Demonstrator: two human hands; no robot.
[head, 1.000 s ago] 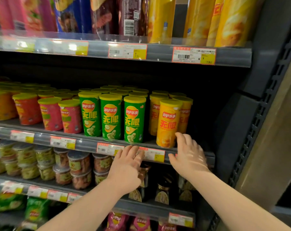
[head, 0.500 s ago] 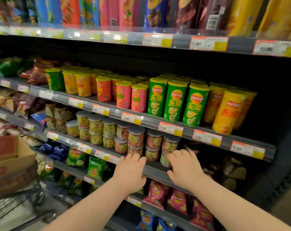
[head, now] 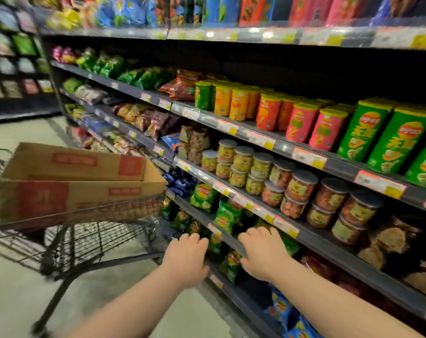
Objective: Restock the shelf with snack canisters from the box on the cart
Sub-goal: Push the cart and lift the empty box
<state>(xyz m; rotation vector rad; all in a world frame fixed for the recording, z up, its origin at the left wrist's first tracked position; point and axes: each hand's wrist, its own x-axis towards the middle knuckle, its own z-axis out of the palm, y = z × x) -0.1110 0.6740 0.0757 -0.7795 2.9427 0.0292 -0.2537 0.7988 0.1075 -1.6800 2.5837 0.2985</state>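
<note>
Many-tiered dark metal shelf unit (head: 256, 136): stood right of the cart, stocked with bags, jars and tubes.
Black wire cart (head: 90, 230): stood on the pale floor with the box in its basket.
Brown cardboard box with red print (head: 61, 198): sat in the cart, top open; its inside was hidden, so no canisters showed there.
Tall glossy snack canisters with yellow lids (head: 363, 132): green, pink, orange and yellow, upright in rows, up and right of the cart.
Handling: probably light, stiff paperboard with a slick wrap and brittle contents; best circled at mid-body, gently, not by the lid.
Left hand (head: 186, 258): empty, palm down, fingers loosely bent, just right of the cart.
Right hand (head: 263, 252): empty, fingers loosely bent, farther right of the cart, before a low shelf edge; contact could not be told.
</note>
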